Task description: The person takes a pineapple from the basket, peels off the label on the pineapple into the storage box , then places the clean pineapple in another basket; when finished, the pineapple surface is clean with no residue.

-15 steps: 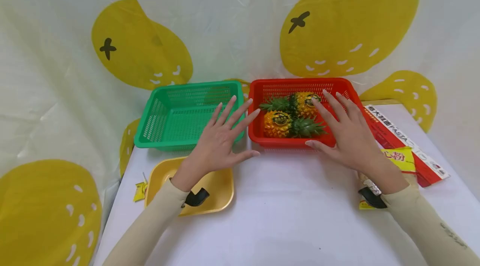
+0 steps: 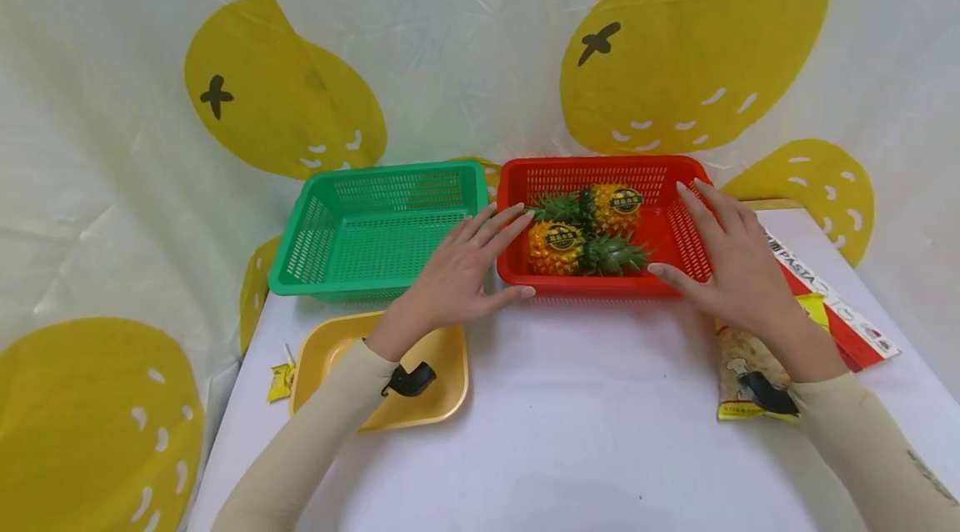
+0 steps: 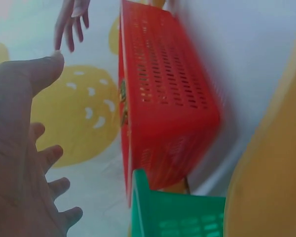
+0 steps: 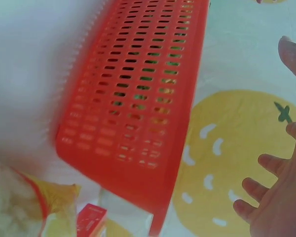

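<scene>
Two pineapples lie in the red basket [image 2: 585, 290]: one pineapple [image 2: 555, 248] at the front left, the other pineapple [image 2: 617, 207] behind it. My left hand [image 2: 461, 278], fingers spread, hovers by the basket's left end, over the gap beside the green basket [image 2: 322, 286]. At the right end, my right hand [image 2: 738, 273] hangs with fingers extended and thumb apart. Both wrist views show the red basket's perforated side [image 3: 163, 64] [image 4: 133, 74] with a gap between it and each hand. Neither hand holds anything.
A yellow tray [image 2: 457, 382] sits at the front left, with a small yellow wrapped candy [image 2: 281, 382] beside it. Under my right arm lie a clear-and-yellow food bag [image 2: 742, 365] and a red-and-white pasta package [image 2: 847, 319]. A fruit-print cloth hangs behind.
Both hands have shifted to the right and turned somewhat. The right hand has moved from over the red basket to its right end; the left has neared its left end. The baskets have not moved.
</scene>
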Tool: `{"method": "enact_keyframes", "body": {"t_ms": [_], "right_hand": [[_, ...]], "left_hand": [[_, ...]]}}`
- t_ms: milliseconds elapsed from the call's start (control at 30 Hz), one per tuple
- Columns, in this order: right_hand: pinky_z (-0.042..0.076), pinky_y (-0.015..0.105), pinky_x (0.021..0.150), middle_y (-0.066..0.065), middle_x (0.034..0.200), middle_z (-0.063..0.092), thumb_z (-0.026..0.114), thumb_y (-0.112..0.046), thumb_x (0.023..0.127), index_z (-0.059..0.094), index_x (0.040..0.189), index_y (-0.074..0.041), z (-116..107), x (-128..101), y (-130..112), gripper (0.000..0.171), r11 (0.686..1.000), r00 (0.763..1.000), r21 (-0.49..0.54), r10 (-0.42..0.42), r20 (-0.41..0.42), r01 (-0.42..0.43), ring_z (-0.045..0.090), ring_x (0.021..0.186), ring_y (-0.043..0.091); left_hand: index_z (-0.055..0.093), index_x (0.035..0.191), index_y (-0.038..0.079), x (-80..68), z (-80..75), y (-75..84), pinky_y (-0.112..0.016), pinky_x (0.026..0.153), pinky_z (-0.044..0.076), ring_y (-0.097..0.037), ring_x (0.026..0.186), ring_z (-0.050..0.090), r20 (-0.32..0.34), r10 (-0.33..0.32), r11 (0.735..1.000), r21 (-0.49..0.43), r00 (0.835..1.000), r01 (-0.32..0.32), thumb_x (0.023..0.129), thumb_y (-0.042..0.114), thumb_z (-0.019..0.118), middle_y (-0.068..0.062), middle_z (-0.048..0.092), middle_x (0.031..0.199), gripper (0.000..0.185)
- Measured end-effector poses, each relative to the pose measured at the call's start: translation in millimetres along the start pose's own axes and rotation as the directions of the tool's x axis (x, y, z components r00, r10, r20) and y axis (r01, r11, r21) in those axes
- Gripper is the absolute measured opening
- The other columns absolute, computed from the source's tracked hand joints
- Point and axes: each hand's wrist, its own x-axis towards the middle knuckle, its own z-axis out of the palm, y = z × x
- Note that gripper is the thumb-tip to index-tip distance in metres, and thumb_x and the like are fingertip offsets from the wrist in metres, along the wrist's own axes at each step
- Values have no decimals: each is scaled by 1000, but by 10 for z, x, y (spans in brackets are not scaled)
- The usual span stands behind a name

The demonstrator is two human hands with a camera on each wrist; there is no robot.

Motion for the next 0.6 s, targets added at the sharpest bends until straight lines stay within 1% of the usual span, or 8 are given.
{"method": "enact_keyframes", "body": {"t_ms": [100,233,400,500,600], "right_hand": [[13,71,119,18,171,22,81,-49,88,21,171,-23,1,-50,60,105,1000,1000,13,0,-18,0,22,151,51],[13,71,119,21,170,23,79,-51,90,21,171,-23,13,-110,125,103,1000,999,-3,21,-24,-21,23,149,53],[16,74,116,21,170,22,79,-50,89,21,171,-23,35,-160,227,104,998,998,-16,65,-16,-65,24,147,55],[17,76,115,23,169,22,78,-50,90,21,171,-21,57,-196,292,103,995,995,-6,97,-2,-97,24,146,57],[18,78,113,26,168,21,77,-50,92,18,171,-22,86,-247,349,103,989,989,18,146,23,-146,23,146,59]], "left_hand": [[15,171,26,47,43,4,-53,125,14,-26,160,8,24,-15,1000,-17,1000,15,99,70,54,1,19,174,93],[13,172,27,112,77,10,-55,125,15,-29,159,16,47,-45,999,5,998,45,100,72,51,0,26,172,93],[9,172,27,220,114,3,-56,123,20,-34,154,30,58,-73,997,9,996,72,100,72,51,-4,34,169,95],[5,172,26,298,137,-6,-55,123,22,-36,152,33,84,-91,996,-10,992,92,100,71,52,-6,36,168,97],[4,172,24,374,172,-6,-53,121,27,-35,150,37,114,-89,995,-40,990,94,100,69,55,-7,38,167,98]]}}
